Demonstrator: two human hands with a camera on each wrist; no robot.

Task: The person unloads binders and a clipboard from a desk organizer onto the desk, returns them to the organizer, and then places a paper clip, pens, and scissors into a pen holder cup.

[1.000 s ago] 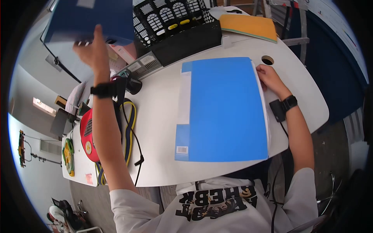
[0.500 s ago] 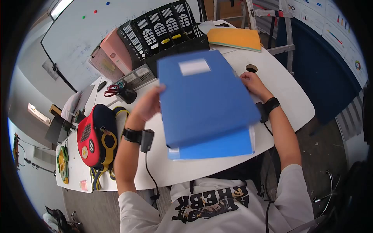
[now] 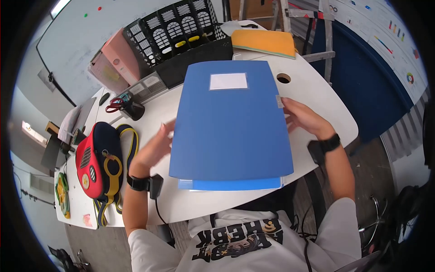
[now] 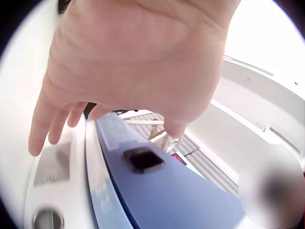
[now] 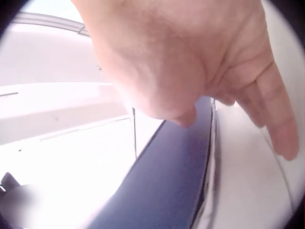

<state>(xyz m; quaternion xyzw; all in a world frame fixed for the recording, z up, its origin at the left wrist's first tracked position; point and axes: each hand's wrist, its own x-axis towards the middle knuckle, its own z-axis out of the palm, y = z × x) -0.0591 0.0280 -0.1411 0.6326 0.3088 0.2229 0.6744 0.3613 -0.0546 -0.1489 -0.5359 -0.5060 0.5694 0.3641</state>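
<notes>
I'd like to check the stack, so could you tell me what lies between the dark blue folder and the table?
A lighter blue folder lies under the dark blue folder, on the table; the head view shows it.

The white desk (image 3: 312, 97) carries stacked blue folders (image 3: 231, 122) at centre, a backpack (image 3: 97, 158) at 9 o'clock, a black rack (image 3: 181, 34) at 12.

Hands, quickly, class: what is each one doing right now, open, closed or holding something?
Left hand: open, fingers straight, beside the left edge of the dark blue folder, holding nothing.
Right hand: open, fingers at the folder's right edge.
</notes>
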